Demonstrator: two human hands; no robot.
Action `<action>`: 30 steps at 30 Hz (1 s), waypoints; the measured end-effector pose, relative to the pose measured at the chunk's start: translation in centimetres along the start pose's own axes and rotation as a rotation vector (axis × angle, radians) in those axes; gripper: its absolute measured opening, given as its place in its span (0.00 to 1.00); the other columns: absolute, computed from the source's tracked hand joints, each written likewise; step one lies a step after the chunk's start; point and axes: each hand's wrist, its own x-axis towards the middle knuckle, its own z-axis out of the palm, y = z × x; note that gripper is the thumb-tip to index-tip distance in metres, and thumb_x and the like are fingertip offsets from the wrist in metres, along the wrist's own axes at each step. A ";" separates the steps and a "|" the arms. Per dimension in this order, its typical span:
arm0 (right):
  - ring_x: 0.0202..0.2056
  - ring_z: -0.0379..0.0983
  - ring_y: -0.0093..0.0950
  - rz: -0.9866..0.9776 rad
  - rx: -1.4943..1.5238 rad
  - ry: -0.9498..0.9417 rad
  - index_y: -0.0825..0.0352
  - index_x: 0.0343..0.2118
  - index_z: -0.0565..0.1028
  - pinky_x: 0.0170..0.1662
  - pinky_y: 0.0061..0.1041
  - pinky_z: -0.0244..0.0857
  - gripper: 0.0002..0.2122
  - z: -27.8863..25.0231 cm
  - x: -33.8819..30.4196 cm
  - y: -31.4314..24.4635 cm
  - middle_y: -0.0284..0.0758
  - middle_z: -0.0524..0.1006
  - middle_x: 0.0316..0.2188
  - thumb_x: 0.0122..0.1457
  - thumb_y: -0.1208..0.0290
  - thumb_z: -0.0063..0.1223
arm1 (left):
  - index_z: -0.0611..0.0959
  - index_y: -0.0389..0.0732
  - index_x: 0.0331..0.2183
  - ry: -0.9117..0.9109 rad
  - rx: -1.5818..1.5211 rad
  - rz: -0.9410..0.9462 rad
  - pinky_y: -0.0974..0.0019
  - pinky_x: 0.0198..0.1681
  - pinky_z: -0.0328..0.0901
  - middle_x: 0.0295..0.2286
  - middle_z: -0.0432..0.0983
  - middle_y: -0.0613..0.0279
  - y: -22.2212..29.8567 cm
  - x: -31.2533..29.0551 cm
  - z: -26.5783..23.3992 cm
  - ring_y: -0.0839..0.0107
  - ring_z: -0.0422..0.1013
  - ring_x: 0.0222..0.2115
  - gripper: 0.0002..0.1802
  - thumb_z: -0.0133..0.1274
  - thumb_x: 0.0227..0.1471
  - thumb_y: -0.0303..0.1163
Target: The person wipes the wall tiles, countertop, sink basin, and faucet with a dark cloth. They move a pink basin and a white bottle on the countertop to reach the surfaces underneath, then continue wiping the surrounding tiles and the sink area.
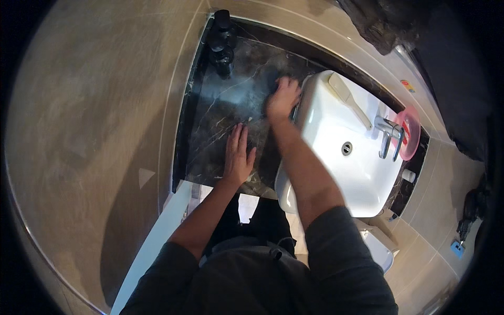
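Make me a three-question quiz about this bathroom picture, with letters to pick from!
1. Where does the left hand rest?
A. on the dark marble countertop
B. inside the basin
C. on the tap

2. What colour is the round plastic bowl behind the metal tap?
A. green
B. pink
C. yellow

3. How is the left hand set?
A. clenched in a fist
B. flat, fingers spread
C. gripping a bottle

Answers: 1 A, its palm lies on the dark stone left of the white ceramic basin. 2 B, the bowl shows pink. 3 B, the fingers lie spread on the counter, while the right hand presses farther back.
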 end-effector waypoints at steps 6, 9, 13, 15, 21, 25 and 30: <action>0.51 0.68 0.46 -0.136 0.265 -0.153 0.61 0.41 0.78 0.54 0.44 0.61 0.20 -2.1 -14.9 -1.1 0.42 0.75 0.46 0.44 0.87 0.49 | 0.60 0.31 0.68 -0.099 -0.089 -0.006 0.49 0.70 0.50 0.68 0.52 0.40 -2.7 -5.1 -2.3 0.43 0.51 0.69 0.37 0.54 0.62 0.30; 0.52 0.68 0.47 -0.207 0.376 -0.154 0.61 0.42 0.78 0.54 0.46 0.62 0.21 -1.8 -12.1 -0.4 0.43 0.75 0.46 0.43 0.88 0.51 | 0.62 0.32 0.67 -0.147 -0.021 0.011 0.48 0.70 0.51 0.68 0.53 0.41 -3.1 -6.3 -2.6 0.44 0.51 0.69 0.36 0.54 0.62 0.30; 0.50 0.68 0.48 -0.238 0.143 0.008 0.60 0.44 0.79 0.52 0.47 0.66 0.20 -0.7 0.4 1.0 0.43 0.74 0.46 0.46 0.86 0.55 | 0.64 0.34 0.67 -0.108 0.166 0.088 0.41 0.69 0.50 0.68 0.53 0.45 -2.5 -5.9 -2.2 0.44 0.50 0.69 0.36 0.54 0.63 0.35; 0.50 0.68 0.47 -0.203 0.076 0.018 0.61 0.45 0.79 0.50 0.48 0.66 0.17 0.2 2.5 1.7 0.43 0.73 0.47 0.51 0.82 0.54 | 0.64 0.34 0.67 -0.073 0.225 0.097 0.38 0.70 0.48 0.68 0.52 0.45 -1.8 -6.3 -1.0 0.45 0.48 0.70 0.36 0.54 0.63 0.37; 0.52 0.70 0.44 -0.608 0.073 -0.243 0.56 0.47 0.81 0.51 0.45 0.67 0.21 0.1 -5.4 0.1 0.39 0.74 0.51 0.51 0.83 0.54 | 0.65 0.37 0.67 -0.019 0.265 0.031 0.35 0.71 0.42 0.69 0.51 0.48 -1.0 -5.8 0.6 0.48 0.45 0.71 0.35 0.53 0.64 0.39; 0.51 0.71 0.45 -0.709 0.226 -0.325 0.60 0.45 0.83 0.53 0.44 0.68 0.22 -0.9 -2.7 0.1 0.41 0.76 0.47 0.46 0.87 0.53 | 0.64 0.39 0.67 -0.123 0.279 0.110 0.37 0.72 0.40 0.69 0.52 0.50 0.1 -2.9 1.4 0.51 0.46 0.71 0.35 0.54 0.64 0.39; 0.50 0.71 0.48 -0.372 0.000 -0.044 0.63 0.47 0.80 0.54 0.48 0.68 0.15 -1.2 8.5 1.0 0.46 0.75 0.49 0.56 0.78 0.52 | 0.67 0.41 0.66 -0.124 0.237 0.148 0.41 0.73 0.40 0.69 0.53 0.52 1.9 2.7 3.1 0.52 0.47 0.71 0.34 0.55 0.63 0.38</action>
